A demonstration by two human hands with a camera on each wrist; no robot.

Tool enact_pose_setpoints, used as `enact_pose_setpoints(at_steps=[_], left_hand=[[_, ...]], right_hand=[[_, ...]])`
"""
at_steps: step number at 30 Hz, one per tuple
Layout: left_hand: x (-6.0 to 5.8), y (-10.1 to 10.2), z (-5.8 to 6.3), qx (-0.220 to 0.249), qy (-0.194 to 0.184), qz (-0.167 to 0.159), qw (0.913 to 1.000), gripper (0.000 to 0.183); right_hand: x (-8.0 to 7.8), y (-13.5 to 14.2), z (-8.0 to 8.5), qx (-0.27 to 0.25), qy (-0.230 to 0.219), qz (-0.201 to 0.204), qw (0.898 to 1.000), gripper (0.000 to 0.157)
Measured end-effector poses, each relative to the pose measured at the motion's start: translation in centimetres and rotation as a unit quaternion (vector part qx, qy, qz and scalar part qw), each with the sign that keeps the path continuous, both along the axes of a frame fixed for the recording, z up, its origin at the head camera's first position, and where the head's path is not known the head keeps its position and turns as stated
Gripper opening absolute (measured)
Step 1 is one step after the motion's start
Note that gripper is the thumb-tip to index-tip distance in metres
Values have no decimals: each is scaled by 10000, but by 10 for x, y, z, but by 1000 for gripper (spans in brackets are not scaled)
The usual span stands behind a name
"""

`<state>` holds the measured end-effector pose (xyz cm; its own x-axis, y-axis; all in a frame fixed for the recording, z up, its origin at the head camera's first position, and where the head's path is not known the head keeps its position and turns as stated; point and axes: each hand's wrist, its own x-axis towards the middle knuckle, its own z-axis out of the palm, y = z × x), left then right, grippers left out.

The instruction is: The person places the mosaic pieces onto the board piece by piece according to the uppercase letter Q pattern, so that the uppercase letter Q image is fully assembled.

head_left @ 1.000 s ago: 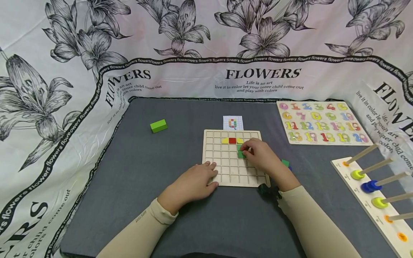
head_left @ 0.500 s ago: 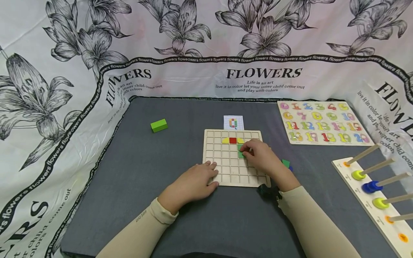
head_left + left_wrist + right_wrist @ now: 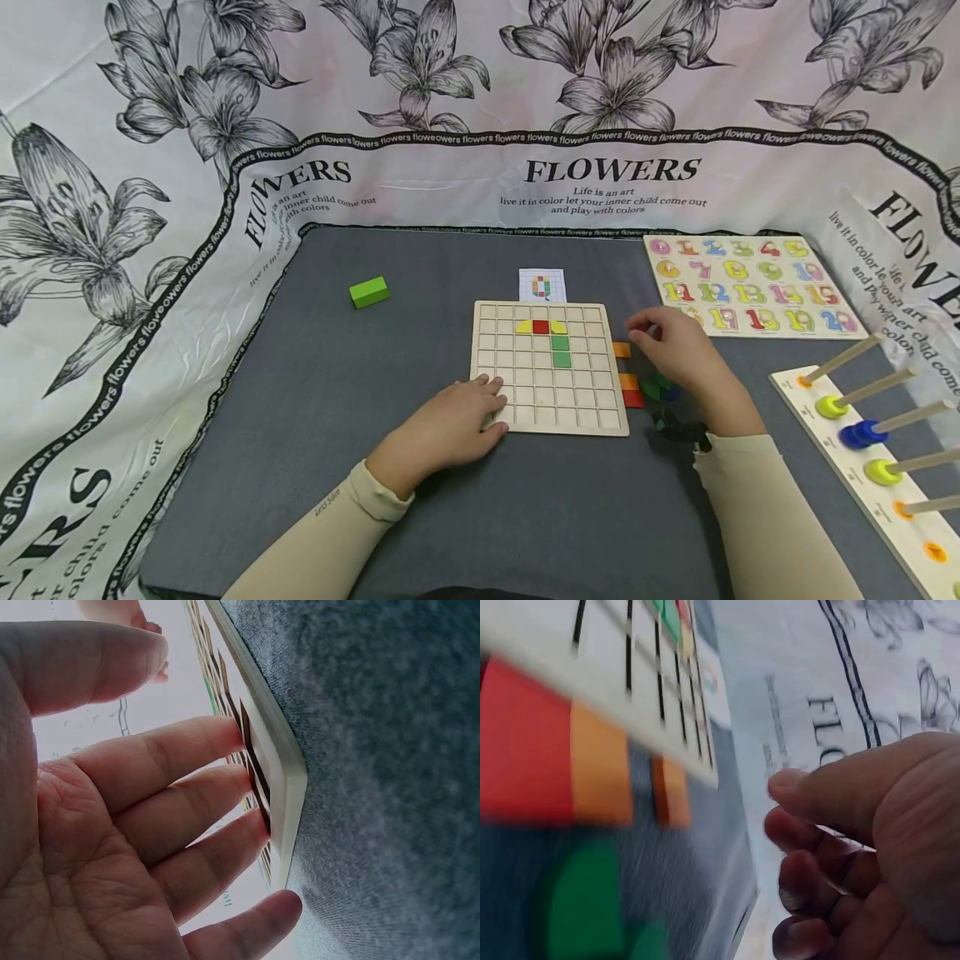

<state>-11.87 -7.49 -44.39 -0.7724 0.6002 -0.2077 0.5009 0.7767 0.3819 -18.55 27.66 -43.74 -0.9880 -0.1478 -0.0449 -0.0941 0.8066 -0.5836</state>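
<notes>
My left hand (image 3: 446, 425) rests with spread fingers on the front left corner of a wooden grid board (image 3: 517, 406); the left wrist view has its fingertips on the board's edge. On the grid lie a red square (image 3: 540, 327) between two yellow curved pieces (image 3: 558, 327), plus two green squares (image 3: 561, 359) in a column beneath the right one. To the right of the board, my right hand (image 3: 686, 358) hovers with nothing in its loosely bent fingers. Below it are orange blocks (image 3: 621, 350), a red block (image 3: 633, 400) and green rounded pieces (image 3: 585, 900), blurred in the right wrist view.
A pattern card (image 3: 556, 292) lies behind the board. At the back right is a number puzzle board (image 3: 750, 327), with a peg board (image 3: 817, 408) of coloured rings in front of it. A green block (image 3: 369, 292) sits at the left.
My right hand has let go of the lower green square and moved right, off the grid board. The orange and red blocks have come into sight. My left hand stays put.
</notes>
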Motion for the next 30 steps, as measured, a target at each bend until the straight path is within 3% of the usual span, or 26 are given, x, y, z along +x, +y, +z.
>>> enact_pose_setpoints(at_steps=[5,12,25,30], left_hand=[[-1,-1,1,-32,11,10,10000,49],[-1,-2,1,-6,7,19,10000,49],[-1,-1,0,12,11,18,10000,49],[-1,0,0,-8,24,4,10000,49]], right_hand=[[3,7,-12,141,-276,208,9993,32],[2,2,-27,315,31,248,9992,31],[7,2,-22,206,-86,-148,9996,17],[11,0,-11,129,19,-244,9996,12]])
